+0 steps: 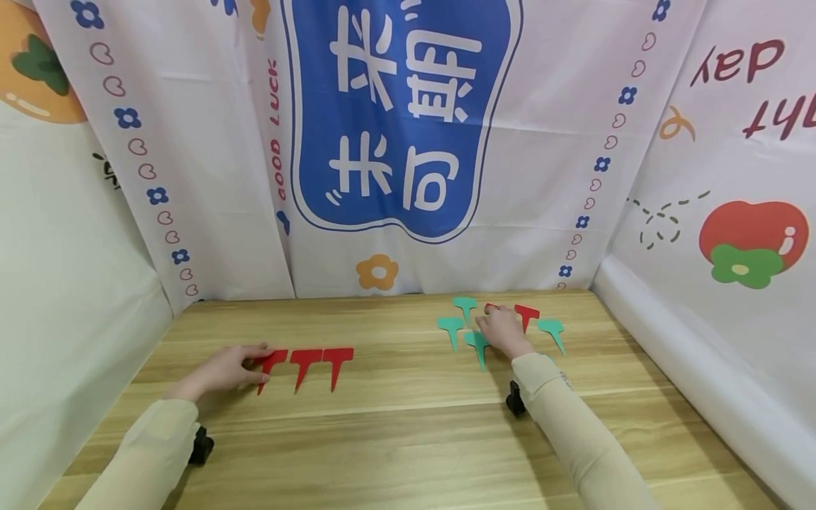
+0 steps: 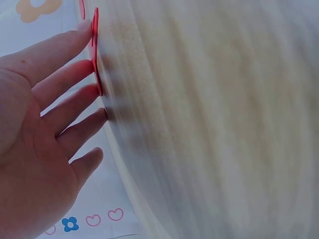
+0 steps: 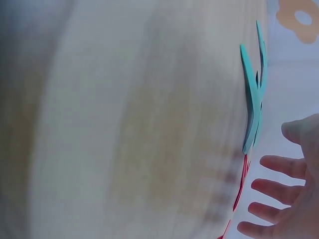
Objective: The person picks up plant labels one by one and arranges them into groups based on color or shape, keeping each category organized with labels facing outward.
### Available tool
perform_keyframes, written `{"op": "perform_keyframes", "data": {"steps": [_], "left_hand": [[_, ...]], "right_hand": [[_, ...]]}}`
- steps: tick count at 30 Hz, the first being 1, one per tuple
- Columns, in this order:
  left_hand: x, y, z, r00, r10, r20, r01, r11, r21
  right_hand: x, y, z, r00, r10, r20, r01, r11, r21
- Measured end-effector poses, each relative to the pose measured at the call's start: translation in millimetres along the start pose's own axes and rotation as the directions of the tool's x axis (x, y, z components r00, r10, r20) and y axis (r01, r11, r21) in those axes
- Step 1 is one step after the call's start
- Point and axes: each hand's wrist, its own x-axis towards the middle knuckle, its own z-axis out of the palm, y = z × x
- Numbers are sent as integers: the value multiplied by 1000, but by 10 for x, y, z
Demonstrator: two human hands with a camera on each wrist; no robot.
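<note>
My left hand [image 1: 223, 368] is at the left end of a row of three red T-shaped plant labels. Its fingertips touch the leftmost label [image 1: 274, 358], thumb at the stem side and forefinger near the top. In the left wrist view the fingers of the left hand [image 2: 50, 109] look nearly straight against the red label [image 2: 96, 50]. At the back right, my right hand [image 1: 503, 331] reaches over a red label [image 1: 491, 307], mostly hidden beneath it. The right wrist view shows that hand [image 3: 289, 184] with fingers spread, beside teal labels [image 3: 253, 107] and red ones [image 3: 240, 181].
Several green labels [image 1: 476, 343] lie around the right hand, one [image 1: 552, 326] to its right. Another red label [image 1: 526, 312] lies just right of the fingers. The wooden table [image 1: 382, 446] meets a printed cloth [image 1: 223, 248] at the back and sides.
</note>
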Motion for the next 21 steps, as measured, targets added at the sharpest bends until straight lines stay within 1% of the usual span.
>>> {"op": "perform_keyframes", "data": {"steps": [10, 16, 21], "left_hand": [[-9, 16, -8, 1000, -3, -1, 3, 1000, 3], [-9, 20, -12, 1000, -9, -4, 9, 1000, 3], [-11, 24, -7, 1000, -15, 1, 15, 1000, 6]], "right_hand": [[50, 63, -28, 996, 83, -19, -83, 996, 26], [85, 88, -16, 991, 129, -42, -130, 991, -25], [94, 92, -16, 980, 194, -39, -196, 978, -66]]}}
